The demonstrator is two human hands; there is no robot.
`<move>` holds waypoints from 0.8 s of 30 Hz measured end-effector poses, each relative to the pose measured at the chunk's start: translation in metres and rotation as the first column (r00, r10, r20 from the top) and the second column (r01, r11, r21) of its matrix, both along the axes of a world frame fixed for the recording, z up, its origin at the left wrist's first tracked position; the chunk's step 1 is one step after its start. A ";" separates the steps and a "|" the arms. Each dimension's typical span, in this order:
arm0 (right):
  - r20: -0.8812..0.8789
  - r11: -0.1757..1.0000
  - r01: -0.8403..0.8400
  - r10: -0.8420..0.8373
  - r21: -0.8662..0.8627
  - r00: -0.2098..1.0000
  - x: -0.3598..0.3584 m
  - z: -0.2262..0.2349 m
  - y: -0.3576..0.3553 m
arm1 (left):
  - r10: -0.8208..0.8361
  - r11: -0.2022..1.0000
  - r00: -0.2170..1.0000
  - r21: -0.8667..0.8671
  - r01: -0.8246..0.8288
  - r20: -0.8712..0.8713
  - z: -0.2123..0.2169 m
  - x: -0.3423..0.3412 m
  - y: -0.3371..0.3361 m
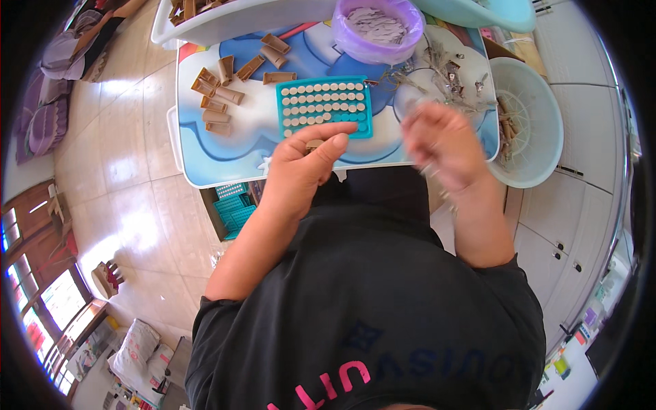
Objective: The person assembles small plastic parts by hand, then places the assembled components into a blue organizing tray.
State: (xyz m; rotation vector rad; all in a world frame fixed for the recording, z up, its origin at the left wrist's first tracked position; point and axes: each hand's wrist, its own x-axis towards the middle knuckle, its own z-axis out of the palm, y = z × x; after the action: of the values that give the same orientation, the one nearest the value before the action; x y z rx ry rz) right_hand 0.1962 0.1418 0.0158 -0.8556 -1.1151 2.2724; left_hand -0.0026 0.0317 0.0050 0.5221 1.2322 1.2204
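Observation:
My left hand [295, 164] is over the near edge of a teal tray [369, 113], its index finger stretched to the right and its thumb close below. A small tan piece [313, 144] shows between that thumb and finger, mostly hidden by them. Rows of round beige pieces [321, 98] fill much of the tray; bare teal round spots show at its near right. Off the tray's right side, my right hand [445, 147] is raised with bent fingers, smeared by motion; whether it holds anything is unclear. Several brown tapered tubes [231, 95] lie left of the tray.
A purple bowl [345, 51] of white strips stands at the table's far side, with thin clear and silvery scraps [447, 78] beside it. A pale basin [552, 130] holds brown pieces at right. More brown pieces fill a white bin [239, 24]. Teal trays [236, 215] sit below the table.

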 end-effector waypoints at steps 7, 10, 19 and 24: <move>-0.151 0.904 -0.163 0.111 -0.395 0.982 -0.028 -0.024 -0.047 | -0.092 0.995 0.893 0.006 0.100 0.441 -0.011 0.002 -0.010; -0.111 0.888 -0.117 0.075 -0.445 0.991 -0.036 -0.022 -0.050 | -0.035 0.999 0.907 -0.014 0.045 0.420 -0.014 0.002 -0.014; 0.130 0.434 0.032 -0.339 0.900 0.932 -0.055 -0.019 -0.061 | 0.121 0.990 0.955 -0.103 -0.096 0.271 -0.010 0.001 -0.018; 0.107 0.314 0.007 -0.346 0.949 0.932 -0.055 -0.024 -0.062 | 0.137 0.988 0.952 -0.100 -0.114 0.272 -0.011 0.001 -0.020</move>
State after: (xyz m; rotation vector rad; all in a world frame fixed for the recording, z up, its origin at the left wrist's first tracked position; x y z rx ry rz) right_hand 0.1412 0.0802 -0.0083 -0.7121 -2.0248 0.8976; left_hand -0.0021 0.0115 -0.0055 0.2025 1.0817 1.2947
